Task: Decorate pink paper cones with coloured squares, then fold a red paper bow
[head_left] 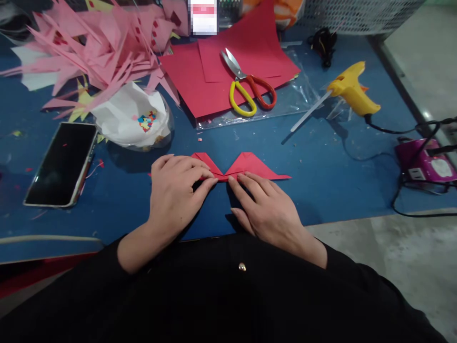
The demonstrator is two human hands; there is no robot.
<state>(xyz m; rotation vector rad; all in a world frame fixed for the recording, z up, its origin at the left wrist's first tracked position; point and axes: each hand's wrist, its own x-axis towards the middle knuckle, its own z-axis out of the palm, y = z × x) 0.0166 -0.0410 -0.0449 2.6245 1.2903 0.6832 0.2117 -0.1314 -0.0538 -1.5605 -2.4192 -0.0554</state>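
A folded piece of red paper (pixel 252 166) lies on the blue table in front of me, with two peaks and a dip in the middle. My left hand (pixel 180 190) covers its left half, thumb and index finger closed together on the near edge close to the centre. On the right half, the fingertips of my right hand (pixel 267 202) press on the near edge; these fingers are stretched out and the thumb is apart, off the paper. Much of the paper's left side is hidden under my left hand.
Scissors (pixel 253 90) lie on red sheets (pixel 189 85) behind the folded paper. A yellow glue gun (pixel 352 88) with a cord and a purple box (pixel 424 159) are at right. At left are a phone (pixel 61 164), a paper-lined bowl (pixel 123 112) and pink paper scraps (pixel 107 47).
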